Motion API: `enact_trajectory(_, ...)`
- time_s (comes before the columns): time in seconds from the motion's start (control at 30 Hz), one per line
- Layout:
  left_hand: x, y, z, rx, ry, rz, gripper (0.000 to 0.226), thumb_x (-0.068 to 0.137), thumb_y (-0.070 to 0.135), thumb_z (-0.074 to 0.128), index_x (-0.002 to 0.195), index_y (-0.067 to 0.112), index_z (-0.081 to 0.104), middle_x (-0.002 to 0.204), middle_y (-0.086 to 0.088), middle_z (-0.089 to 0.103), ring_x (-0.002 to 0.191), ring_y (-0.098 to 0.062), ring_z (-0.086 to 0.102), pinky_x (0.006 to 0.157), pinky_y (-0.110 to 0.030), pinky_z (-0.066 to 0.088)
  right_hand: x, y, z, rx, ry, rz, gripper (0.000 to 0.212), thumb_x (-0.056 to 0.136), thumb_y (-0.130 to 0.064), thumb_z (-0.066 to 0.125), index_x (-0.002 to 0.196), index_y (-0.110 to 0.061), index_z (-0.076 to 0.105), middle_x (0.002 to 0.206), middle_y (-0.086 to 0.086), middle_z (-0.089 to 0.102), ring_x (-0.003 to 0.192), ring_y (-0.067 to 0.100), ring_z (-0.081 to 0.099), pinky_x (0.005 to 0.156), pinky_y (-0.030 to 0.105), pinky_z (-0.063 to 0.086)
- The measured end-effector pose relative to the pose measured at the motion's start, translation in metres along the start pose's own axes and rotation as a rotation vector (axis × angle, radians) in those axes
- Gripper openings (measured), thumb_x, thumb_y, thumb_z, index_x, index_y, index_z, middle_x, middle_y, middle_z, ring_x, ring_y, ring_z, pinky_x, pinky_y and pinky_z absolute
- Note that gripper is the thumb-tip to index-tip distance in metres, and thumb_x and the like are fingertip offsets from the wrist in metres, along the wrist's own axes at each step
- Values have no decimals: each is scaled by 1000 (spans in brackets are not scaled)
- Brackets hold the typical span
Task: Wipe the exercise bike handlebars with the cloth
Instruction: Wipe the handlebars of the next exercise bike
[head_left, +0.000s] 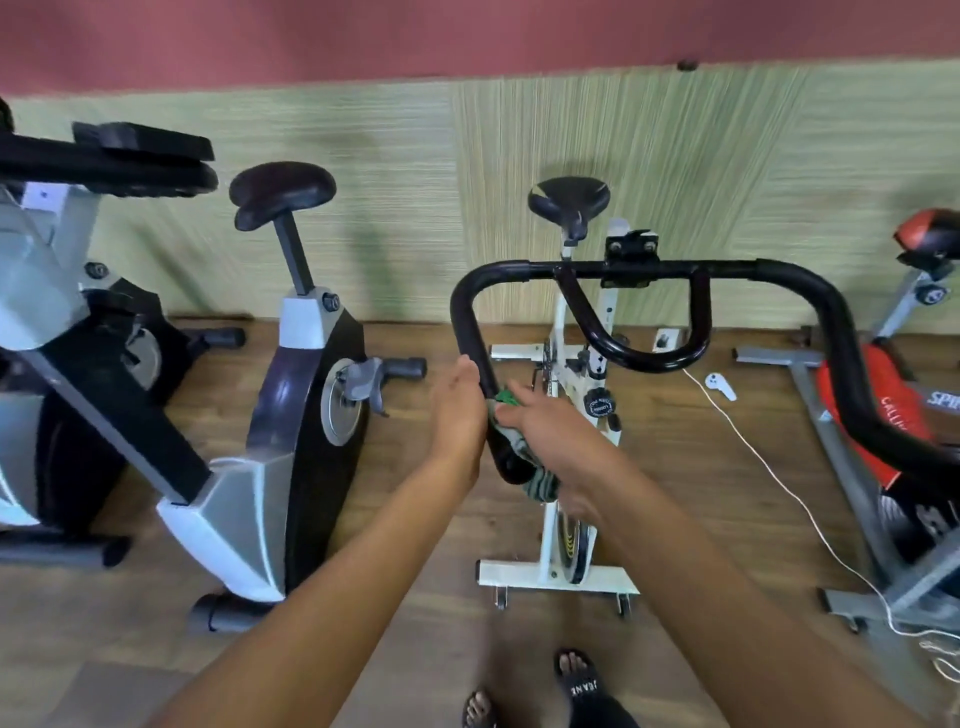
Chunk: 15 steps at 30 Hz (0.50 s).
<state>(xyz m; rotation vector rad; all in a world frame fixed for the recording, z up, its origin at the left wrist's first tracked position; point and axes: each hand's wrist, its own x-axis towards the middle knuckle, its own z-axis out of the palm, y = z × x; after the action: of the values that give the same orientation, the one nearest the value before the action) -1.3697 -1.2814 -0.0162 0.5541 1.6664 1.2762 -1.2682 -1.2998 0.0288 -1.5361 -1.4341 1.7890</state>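
The black handlebars of a white exercise bike span the middle of the view. Their left grip curves down toward me. My left hand lies against the outer side of that grip, fingers straight. My right hand holds a grey and green cloth wrapped round the lower end of the same grip. The right grip runs down to the frame's right edge, untouched.
A silver and black exercise bike stands to the left and a red and grey one to the right. A white cord lies across the wooden floor. My sandalled feet are below.
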Motion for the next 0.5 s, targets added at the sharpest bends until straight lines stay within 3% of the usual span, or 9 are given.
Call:
enact_trajectory(0.13, 21, 8, 4, 38, 23, -2, 29, 98, 26, 38, 92, 11, 62, 96, -15, 62, 93, -26, 59, 84, -38, 45, 12, -11, -3, -15, -25, 37, 40, 103, -18, 49, 142, -17, 47, 127, 14, 59, 99, 23, 57, 105, 41, 45)
enact_trajectory(0.23, 34, 16, 5, 85, 41, -3, 41, 97, 25, 39, 124, 2, 60, 127, -20, 63, 118, -36, 59, 102, -48, 46, 15, -7, -5, -6, -68, 61, 51, 100, -18, 52, 150, -25, 39, 123, 8, 60, 88, 15, 55, 86, 31, 49)
enact_trajectory(0.3, 43, 17, 6, 124, 51, 7, 46, 95, 26, 39, 131, 1, 54, 133, -22, 58, 122, -39, 56, 103, -51, 44, 12, -1, -6, 23, -89, 61, 61, 97, -22, 58, 152, -31, 34, 121, -2, 58, 91, 11, 54, 79, 26, 43)
enact_trajectory(0.4, 58, 20, 9, 140, 87, 18, 43, 95, 23, 39, 126, 1, 58, 111, -21, 65, 106, -39, 61, 95, -46, 48, 22, 5, -4, 21, -90, 72, 67, 94, -26, 60, 154, -35, 31, 126, -5, 57, 108, 17, 57, 93, 32, 47)
enact_trajectory(0.5, 67, 27, 14, 133, 107, 9, 27, 101, 14, 36, 95, 20, 62, 79, 4, 54, 77, -18, 53, 80, -34, 44, 41, 4, -3, 19, -95, 66, 70, 95, -23, 57, 155, -36, 24, 122, -1, 60, 106, 19, 60, 88, 31, 51)
